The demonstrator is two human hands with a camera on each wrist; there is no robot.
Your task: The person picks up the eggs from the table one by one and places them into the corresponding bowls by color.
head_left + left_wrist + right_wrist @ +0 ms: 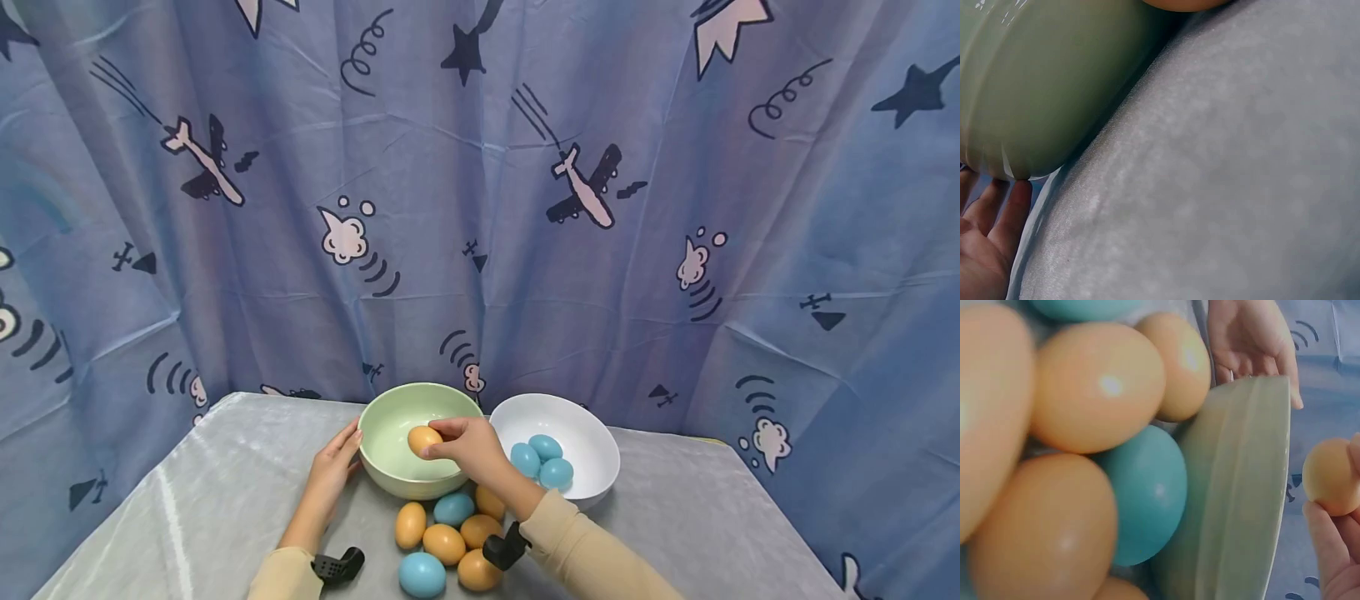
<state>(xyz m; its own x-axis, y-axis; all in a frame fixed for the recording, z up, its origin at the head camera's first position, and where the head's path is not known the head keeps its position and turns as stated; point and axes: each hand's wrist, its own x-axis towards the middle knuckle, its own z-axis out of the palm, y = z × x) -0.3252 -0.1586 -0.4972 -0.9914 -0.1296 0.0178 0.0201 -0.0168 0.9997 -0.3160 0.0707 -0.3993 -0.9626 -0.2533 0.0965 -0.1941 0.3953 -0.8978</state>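
Between thumb and fingers, my right hand [472, 448] pinches an orange egg [424, 440] above the pale green bowl [420, 396]. The right wrist view shows this held egg [1330, 475] beyond the bowl's rim. My left hand [335, 461] rests its fingers against the green bowl's left side; in the left wrist view the fingertips [1020, 190] touch the outer wall. In front of the bowl lies a group of loose eggs, several orange ones [444, 544], a blue egg [453, 509] by the bowl and another blue egg [422, 575] nearer me.
A white bowl [596, 442] stands right of the green one and holds blue eggs [556, 473]. Grey cloth covers the table [675, 517]. Behind it hangs a blue patterned curtain [420, 167]. My right forearm passes over some loose eggs.
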